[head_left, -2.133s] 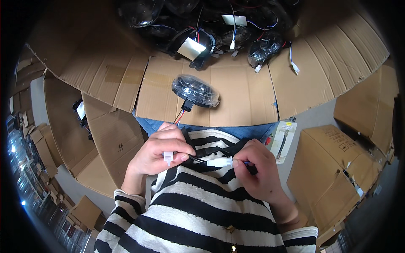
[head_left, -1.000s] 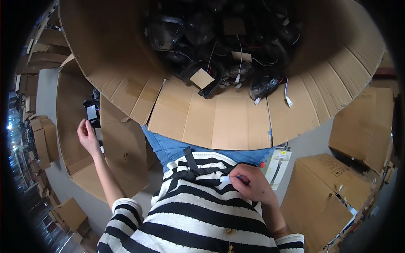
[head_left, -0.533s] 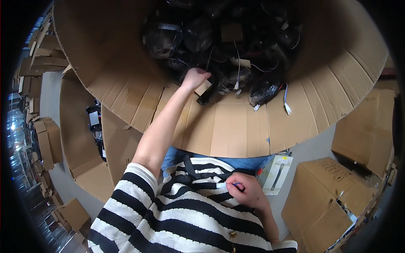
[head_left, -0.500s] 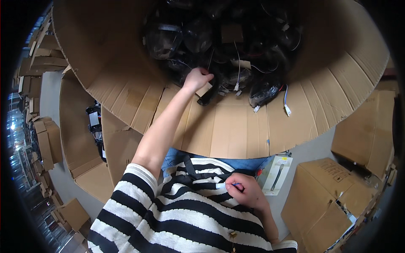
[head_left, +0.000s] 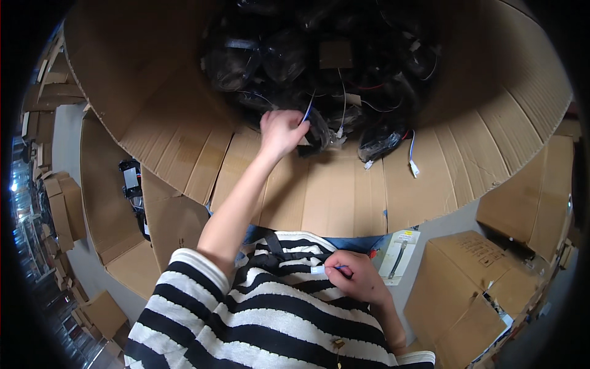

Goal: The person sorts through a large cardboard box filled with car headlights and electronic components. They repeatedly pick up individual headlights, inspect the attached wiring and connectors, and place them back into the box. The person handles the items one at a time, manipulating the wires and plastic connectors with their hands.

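Observation:
My left hand [head_left: 283, 132] reaches into a large cardboard box [head_left: 344, 190], its fingers closed on a thin blue-and-white wire [head_left: 308, 108]. Below the hand lies a dark bagged part [head_left: 314, 147] at the near edge of the pile. Close to my striped shirt, my right hand [head_left: 356, 275] pinches a small white connector [head_left: 318, 270] with a bit of blue wire at the fingers. Farther right, another black bagged part [head_left: 380, 142] and a loose white plug [head_left: 414, 168] on a wire rest on the box wall.
Several black plastic-wrapped parts [head_left: 286, 55] with trailing wires fill the box. A brown cardboard piece [head_left: 336, 54] lies among them. On the left stands an open carton [head_left: 110, 203] holding black parts; closed cartons [head_left: 458, 289] are at right, near a flat packaged item [head_left: 399, 257].
My left hand has turned and shifted slightly, and the blue-and-white wire now shows at its fingers. My right hand stays by my waist with the connector.

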`<action>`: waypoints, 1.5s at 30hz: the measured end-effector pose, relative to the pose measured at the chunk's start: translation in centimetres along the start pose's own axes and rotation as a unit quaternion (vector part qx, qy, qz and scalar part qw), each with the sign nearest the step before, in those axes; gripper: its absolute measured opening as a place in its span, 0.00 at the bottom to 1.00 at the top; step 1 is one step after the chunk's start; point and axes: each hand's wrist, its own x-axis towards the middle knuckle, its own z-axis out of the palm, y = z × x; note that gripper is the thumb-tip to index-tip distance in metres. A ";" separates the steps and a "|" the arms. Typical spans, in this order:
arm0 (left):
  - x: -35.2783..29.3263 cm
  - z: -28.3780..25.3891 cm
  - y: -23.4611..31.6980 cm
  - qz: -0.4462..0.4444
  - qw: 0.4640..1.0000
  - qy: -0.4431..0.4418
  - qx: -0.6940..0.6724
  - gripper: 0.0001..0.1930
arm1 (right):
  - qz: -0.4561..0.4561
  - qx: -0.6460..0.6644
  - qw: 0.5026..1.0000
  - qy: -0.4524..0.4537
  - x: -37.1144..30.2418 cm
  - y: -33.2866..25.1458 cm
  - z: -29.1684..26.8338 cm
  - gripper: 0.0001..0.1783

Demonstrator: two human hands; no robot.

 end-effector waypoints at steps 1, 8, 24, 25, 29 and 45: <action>-1.4 -1.1 0.3 0.059 0.998 0.020 -0.017 0.09 | 0.001 0.002 1.000 0.002 -0.1 0.1 0.0 0.01; -9.6 -6.4 5.9 -0.091 0.908 -0.050 -0.406 0.08 | 0.035 -0.024 0.999 -0.017 0.3 -0.8 -0.7 0.02; -12.1 -9.8 7.8 -0.167 0.785 -0.325 -0.500 0.20 | -0.021 -0.038 0.998 0.045 -2.5 -4.7 -3.1 0.05; -12.2 -9.8 7.9 -0.160 0.790 -0.328 -0.493 0.20 | -0.031 -0.036 0.998 0.030 -2.1 -4.6 -2.9 0.05; -12.9 -10.4 8.8 -0.057 0.845 -0.314 -0.429 0.21 | -0.058 -0.046 0.997 0.016 -0.7 -4.8 -2.3 0.05; -12.6 -10.1 10.0 0.235 0.954 -0.184 -0.010 0.23 | -0.041 -0.003 0.991 0.128 1.1 -6.1 -0.5 0.02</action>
